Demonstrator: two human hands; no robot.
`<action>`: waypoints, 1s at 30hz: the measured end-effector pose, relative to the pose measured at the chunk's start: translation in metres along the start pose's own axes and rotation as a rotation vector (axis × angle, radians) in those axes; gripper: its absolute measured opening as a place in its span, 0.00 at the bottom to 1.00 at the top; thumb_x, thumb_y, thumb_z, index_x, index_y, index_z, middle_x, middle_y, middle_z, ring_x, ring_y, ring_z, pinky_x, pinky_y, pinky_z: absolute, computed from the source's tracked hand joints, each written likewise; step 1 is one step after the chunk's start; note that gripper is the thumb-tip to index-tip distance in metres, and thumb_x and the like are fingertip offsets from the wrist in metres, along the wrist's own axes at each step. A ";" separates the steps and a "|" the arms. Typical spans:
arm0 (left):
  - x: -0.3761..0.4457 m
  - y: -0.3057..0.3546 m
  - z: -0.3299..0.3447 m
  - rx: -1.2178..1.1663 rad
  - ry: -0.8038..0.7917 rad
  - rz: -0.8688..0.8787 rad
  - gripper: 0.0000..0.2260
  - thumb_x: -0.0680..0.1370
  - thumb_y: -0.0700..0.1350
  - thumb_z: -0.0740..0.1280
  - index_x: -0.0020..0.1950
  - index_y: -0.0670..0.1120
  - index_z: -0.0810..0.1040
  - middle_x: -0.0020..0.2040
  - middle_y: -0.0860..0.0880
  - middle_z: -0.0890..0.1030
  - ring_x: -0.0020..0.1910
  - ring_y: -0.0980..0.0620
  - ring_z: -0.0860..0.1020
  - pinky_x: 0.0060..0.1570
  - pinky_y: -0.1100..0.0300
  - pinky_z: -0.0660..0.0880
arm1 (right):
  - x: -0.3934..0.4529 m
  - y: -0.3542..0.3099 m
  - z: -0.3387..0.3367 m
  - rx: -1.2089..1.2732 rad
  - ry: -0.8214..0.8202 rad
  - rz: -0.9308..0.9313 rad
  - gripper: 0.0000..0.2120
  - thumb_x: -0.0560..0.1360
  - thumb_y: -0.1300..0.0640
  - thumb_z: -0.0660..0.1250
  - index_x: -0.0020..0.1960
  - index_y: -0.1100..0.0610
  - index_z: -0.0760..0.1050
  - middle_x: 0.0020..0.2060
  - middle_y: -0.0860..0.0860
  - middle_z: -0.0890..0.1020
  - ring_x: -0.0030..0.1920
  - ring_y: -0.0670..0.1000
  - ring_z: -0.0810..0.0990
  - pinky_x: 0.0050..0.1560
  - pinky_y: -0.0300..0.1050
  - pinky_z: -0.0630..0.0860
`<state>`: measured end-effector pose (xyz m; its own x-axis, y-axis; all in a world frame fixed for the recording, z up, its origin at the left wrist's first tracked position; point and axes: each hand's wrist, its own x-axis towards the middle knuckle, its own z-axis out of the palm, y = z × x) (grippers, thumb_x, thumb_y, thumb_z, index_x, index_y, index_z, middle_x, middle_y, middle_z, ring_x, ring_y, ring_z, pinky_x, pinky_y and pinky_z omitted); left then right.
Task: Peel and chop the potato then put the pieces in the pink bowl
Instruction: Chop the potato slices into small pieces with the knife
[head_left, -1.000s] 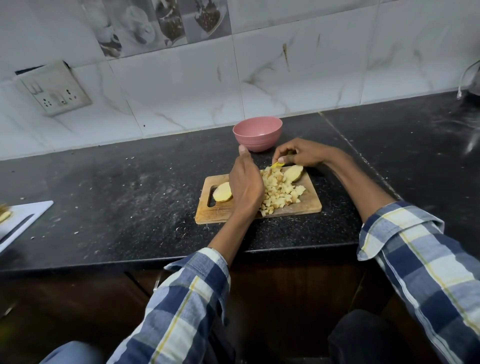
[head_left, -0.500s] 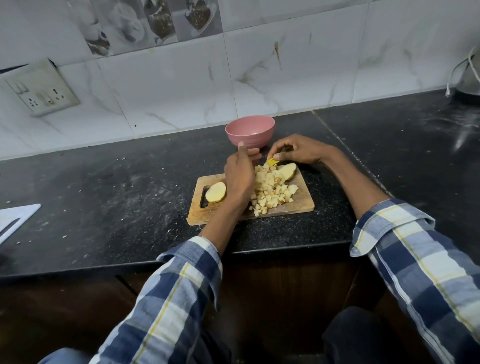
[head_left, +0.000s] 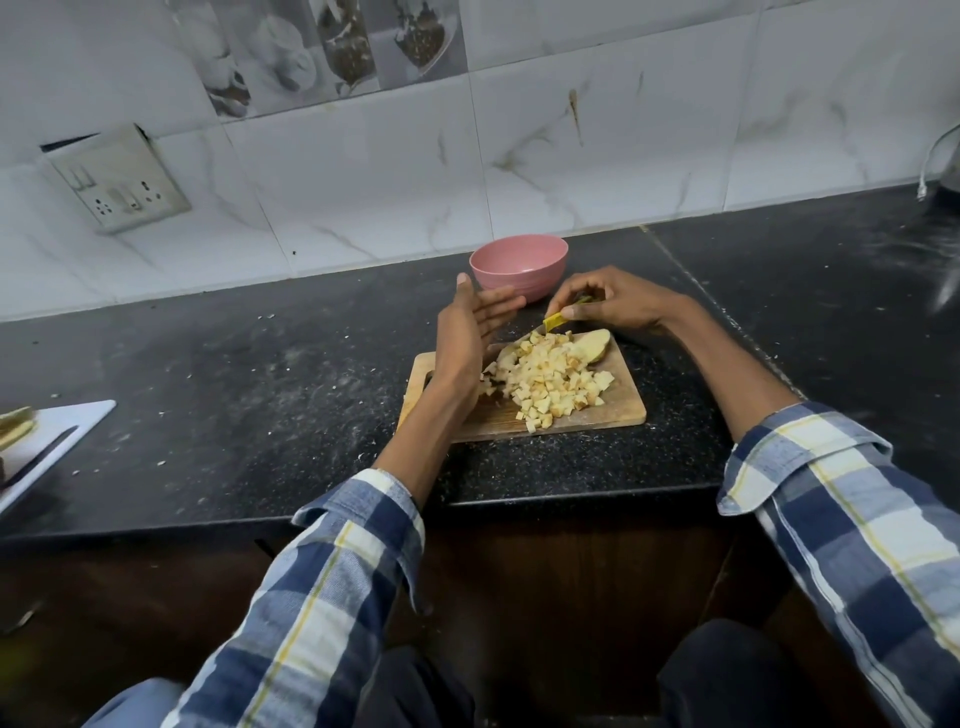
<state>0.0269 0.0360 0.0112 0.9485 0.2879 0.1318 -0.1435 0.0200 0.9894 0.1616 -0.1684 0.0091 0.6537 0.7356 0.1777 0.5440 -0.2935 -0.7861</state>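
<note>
Head view, left hand (head_left: 465, 338) risen, fingers straight; right hand (head_left: 615, 304) still pinching knife (head_left: 553, 322)

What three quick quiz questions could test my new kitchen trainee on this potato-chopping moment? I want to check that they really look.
1. True or false: the pink bowl already holds potato pieces.
2. Which hand holds the yellow-handled knife?
3. Where do the potato cubes lie: (a) wooden board, (b) counter, (c) bowl?

Key: 1 false, it looks empty; 2 the right hand, while the left hand is open; 3 (a).
</note>
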 end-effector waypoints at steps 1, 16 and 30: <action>-0.001 -0.001 0.000 -0.002 0.005 0.012 0.32 0.88 0.58 0.44 0.62 0.41 0.83 0.55 0.46 0.87 0.60 0.50 0.83 0.68 0.53 0.74 | -0.001 -0.001 0.001 -0.006 0.007 -0.015 0.07 0.79 0.60 0.71 0.56 0.53 0.84 0.54 0.46 0.84 0.56 0.42 0.81 0.55 0.35 0.75; 0.014 0.002 0.016 -0.328 -0.159 -0.028 0.43 0.80 0.73 0.43 0.72 0.43 0.78 0.65 0.44 0.83 0.70 0.46 0.77 0.77 0.45 0.64 | -0.001 -0.005 0.001 -0.058 0.101 -0.088 0.09 0.80 0.55 0.70 0.59 0.54 0.82 0.53 0.41 0.81 0.58 0.43 0.78 0.59 0.43 0.72; 0.026 0.003 0.016 -0.603 -0.373 -0.076 0.40 0.82 0.71 0.49 0.78 0.40 0.69 0.73 0.37 0.75 0.75 0.41 0.71 0.80 0.46 0.60 | -0.009 0.000 -0.012 -0.149 0.087 -0.039 0.07 0.80 0.56 0.70 0.58 0.51 0.82 0.54 0.49 0.77 0.53 0.41 0.73 0.50 0.41 0.67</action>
<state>0.0559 0.0280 0.0187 0.9801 -0.0802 0.1818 -0.1016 0.5841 0.8053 0.1621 -0.1823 0.0149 0.6698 0.6948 0.2619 0.6377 -0.3575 -0.6823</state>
